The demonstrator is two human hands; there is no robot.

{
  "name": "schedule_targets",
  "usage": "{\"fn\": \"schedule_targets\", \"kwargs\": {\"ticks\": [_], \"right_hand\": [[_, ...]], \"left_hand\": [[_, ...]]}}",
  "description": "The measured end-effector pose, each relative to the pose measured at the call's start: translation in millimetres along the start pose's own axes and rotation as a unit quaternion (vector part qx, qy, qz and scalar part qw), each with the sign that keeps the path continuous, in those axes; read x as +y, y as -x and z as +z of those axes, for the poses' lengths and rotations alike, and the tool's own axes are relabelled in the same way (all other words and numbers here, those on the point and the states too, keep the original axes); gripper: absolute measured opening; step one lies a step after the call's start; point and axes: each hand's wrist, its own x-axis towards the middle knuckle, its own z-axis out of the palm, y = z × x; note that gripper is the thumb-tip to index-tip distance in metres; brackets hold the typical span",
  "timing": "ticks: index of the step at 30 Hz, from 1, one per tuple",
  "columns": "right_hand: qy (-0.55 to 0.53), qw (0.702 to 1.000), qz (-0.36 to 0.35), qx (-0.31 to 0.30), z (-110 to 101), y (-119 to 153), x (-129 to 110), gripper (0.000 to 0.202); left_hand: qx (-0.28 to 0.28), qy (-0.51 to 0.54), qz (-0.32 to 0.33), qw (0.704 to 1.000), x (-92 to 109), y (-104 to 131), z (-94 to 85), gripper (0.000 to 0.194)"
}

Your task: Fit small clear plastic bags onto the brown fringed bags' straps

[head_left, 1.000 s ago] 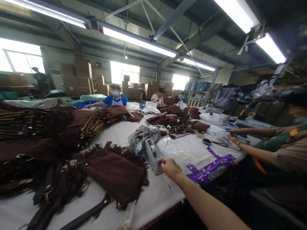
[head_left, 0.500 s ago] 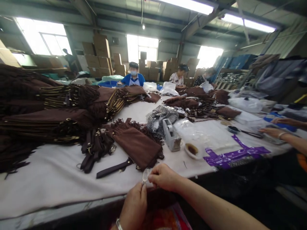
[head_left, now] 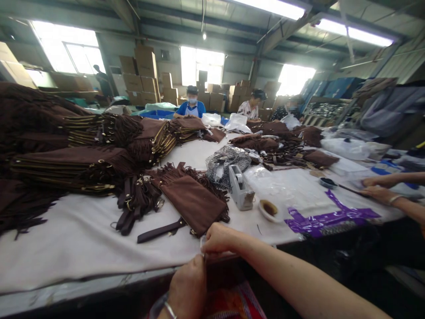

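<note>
At the table's front edge, my left hand [head_left: 188,283] is closed, with a bracelet at its wrist. My right hand [head_left: 217,239] is closed just above it, fingers pinched on a small clear piece [head_left: 202,241] that is mostly hidden. Both hands meet around this piece. Right behind them lies a brown fringed pouch [head_left: 194,204], with a dark strap [head_left: 159,232] to its left. A bundle of dark straps with metal rings [head_left: 133,201] rests further left.
Stacked brown pouches [head_left: 66,166] fill the left. A grey tape dispenser [head_left: 240,188], a small dish [head_left: 268,209] and purple tape [head_left: 318,223] lie to the right. Another person's hands [head_left: 380,189] reach in at the far right. People sit across the table.
My right hand has closed in over the clear piece, which showed more before. The view has shifted slightly, and the other person's hands at the right have come closer together.
</note>
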Motion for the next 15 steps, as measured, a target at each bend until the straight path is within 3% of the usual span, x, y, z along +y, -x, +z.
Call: {"fn": "schedule_targets", "kwargs": {"ticks": [3,6,8,12,15], "right_hand": [[0.048,0.998,-0.009,-0.033,-8.5,1.6,-10.0,0.011],[0.092,0.995,-0.017,-0.039,-13.1,3.0,-18.7,0.012],[0.096,0.995,-0.02,-0.032,-12.9,3.7,-19.3,0.013],[0.024,0.999,-0.025,0.013,-5.4,7.5,-3.8,0.013],[-0.108,0.994,-0.019,0.015,5.8,14.7,14.3,0.012]], "left_hand": [[0.032,-0.064,0.039,0.997,-7.9,5.1,8.5,0.023],[0.063,-0.122,0.075,0.988,-15.8,6.7,15.3,0.042],[0.078,-0.126,0.093,0.985,-18.5,5.8,16.3,0.045],[0.079,-0.105,0.097,0.987,-14.6,1.4,8.8,0.027],[0.052,-0.066,0.079,0.993,-6.5,-2.6,0.5,0.026]]}}
